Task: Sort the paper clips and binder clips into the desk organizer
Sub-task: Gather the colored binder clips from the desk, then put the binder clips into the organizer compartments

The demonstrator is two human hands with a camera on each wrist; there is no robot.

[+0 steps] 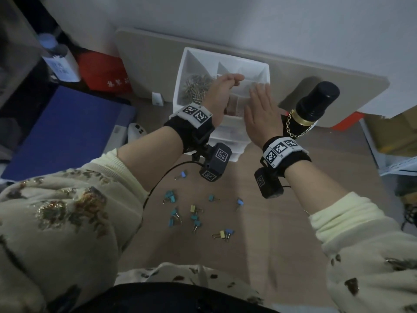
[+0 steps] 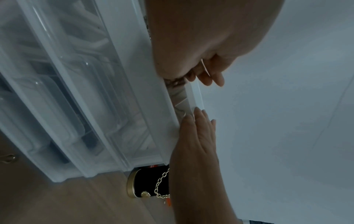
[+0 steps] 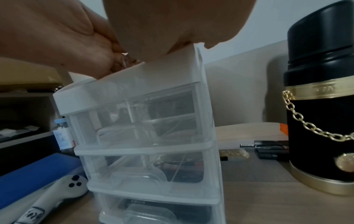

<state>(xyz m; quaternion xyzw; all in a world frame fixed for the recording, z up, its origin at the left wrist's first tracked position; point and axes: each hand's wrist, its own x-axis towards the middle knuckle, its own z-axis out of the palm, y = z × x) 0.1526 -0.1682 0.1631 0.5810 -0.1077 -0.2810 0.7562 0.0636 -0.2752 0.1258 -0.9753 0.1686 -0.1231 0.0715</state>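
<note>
Nearest the camera, in the lower centre of the head view, the binder clips point(image 1: 196, 216) lie scattered on the wooden desk point(image 1: 259, 233), small blue, teal and yellow bodies with wire handles, none yet sorted. Above them, mid-frame, the white desk organizer point(image 1: 237, 64) stands with clear drawers below and open compartments on top; a heap of metallic paper clips point(image 1: 198, 86) fills its upper-left compartment. The left hand point(image 1: 223, 91) reaches over the top tray with fingers curled, and it may be pinching a clip, though the wrist views are too blurred to tell (something thin shows between the fingers). The right hand point(image 1: 261, 114) lies flat with straight fingers against the organizer's right side, holding nothing. To do this drop well, the person should keep that steadying press on the tall, light organizer and release only once the fingers are inside the right compartment's walls.
</note>
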